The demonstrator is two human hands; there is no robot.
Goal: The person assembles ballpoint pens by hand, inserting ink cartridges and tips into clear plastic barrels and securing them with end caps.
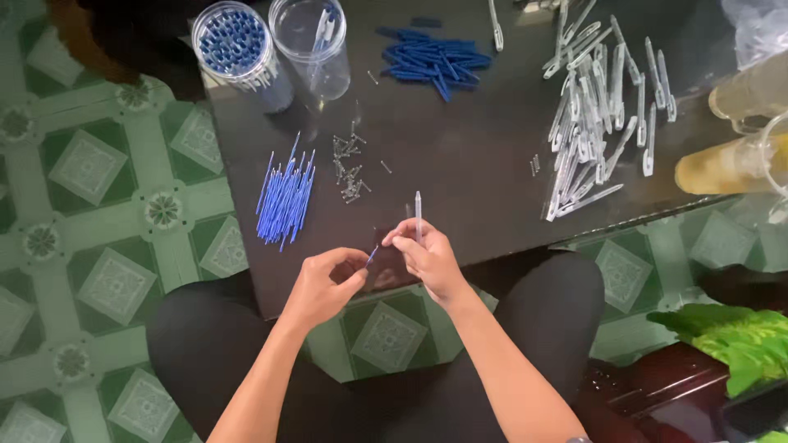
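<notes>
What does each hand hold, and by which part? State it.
Right hand holds a clear pen barrel upright by its lower end. Left hand pinches a thin blue refill by one end.

You hold a clear pen barrel (pixel 418 215) upright in your right hand (pixel 427 256) and a thin blue refill (pixel 372 255) slanted in your left hand (pixel 327 283), above the desk's near edge.

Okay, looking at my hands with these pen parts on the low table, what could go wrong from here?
The blue refill pinched in your left hand is thin and might bend or slip as it meets the clear pen tube in your right hand. The small springs lie loose on the dark table, so a sleeve could scatter them. The refill pile sits near the table's left edge and could roll off.
</notes>
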